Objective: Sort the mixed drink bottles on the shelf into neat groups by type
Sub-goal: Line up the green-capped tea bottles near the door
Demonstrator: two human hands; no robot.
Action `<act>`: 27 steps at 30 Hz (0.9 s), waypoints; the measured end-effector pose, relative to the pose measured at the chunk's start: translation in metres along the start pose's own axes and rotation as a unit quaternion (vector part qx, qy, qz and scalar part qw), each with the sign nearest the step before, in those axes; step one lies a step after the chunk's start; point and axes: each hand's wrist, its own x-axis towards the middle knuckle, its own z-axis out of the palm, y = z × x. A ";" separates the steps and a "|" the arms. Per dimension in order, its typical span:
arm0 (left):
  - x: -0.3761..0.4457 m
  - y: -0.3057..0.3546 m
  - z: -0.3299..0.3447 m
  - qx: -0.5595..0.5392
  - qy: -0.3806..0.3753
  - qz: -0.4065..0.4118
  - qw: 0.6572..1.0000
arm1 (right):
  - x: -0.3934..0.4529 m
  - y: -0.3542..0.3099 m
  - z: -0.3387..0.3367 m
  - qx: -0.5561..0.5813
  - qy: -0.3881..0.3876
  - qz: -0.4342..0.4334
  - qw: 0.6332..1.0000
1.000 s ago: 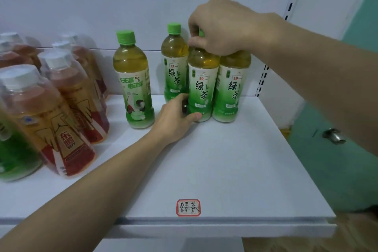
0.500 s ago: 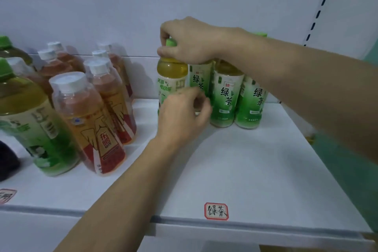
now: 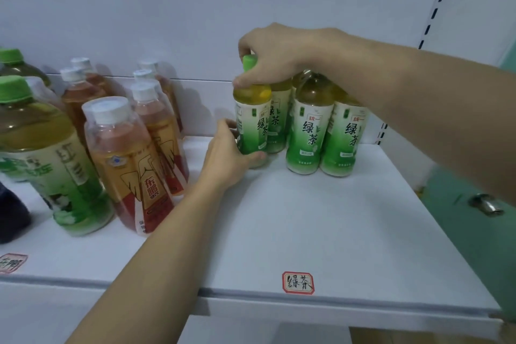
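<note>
Since half a second ago, we have turned the green tea bottle [image 3: 252, 117] so its label faces us, and it now stands just left of the other green tea bottles [image 3: 310, 131] on the shelf [image 3: 307, 220]. Our right hand [image 3: 276, 56] makes a closed grip on its green cap, pinching from above. Our left hand [image 3: 229, 156] wraps the bottle's base (fingers curled round it). Well left of that grip stand the orange drink bottles [image 3: 131, 159]. Nearer us sits a red-bordered shelf tag [image 3: 298, 282].
</note>
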 end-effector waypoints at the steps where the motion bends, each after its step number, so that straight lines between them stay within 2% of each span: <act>1: 0.002 -0.003 0.000 0.006 0.012 0.003 1.000 | -0.002 0.000 -0.002 0.008 0.000 -0.014 1.000; 5: 0.006 -0.009 -0.002 -0.043 -0.024 0.043 0.998 | -0.010 0.002 -0.007 0.068 0.031 -0.057 0.996; 10: 0.001 0.000 0.004 -0.131 -0.076 0.067 0.986 | -0.016 0.015 -0.004 0.066 0.084 -0.022 0.994; 19: 0.000 0.001 0.016 -0.113 -0.067 0.086 0.988 | -0.033 0.025 0.010 0.011 0.109 -0.011 0.994; 21: -0.001 0.000 0.015 -0.110 -0.064 0.084 0.988 | -0.040 0.026 0.007 0.014 0.137 -0.015 0.990; 22: -0.001 -0.001 0.014 -0.109 -0.062 0.081 0.989 | -0.045 0.027 0.006 0.037 0.174 -0.015 0.984; 23: -0.001 -0.001 0.014 -0.109 -0.062 0.078 0.989 | -0.052 0.029 0.006 0.069 0.239 -0.016 0.968; 24: -0.001 -0.001 0.014 -0.107 -0.063 0.075 0.989 | -0.061 0.033 0.009 0.110 0.334 -0.018 0.936; 26: -0.002 -0.001 0.016 -0.105 -0.062 0.069 0.990 | -0.084 0.047 0.022 0.206 0.543 0.001 0.814; 27: -0.002 -0.001 0.016 -0.105 -0.059 0.067 0.990 | -0.097 0.055 0.034 0.258 0.613 0.031 0.746</act>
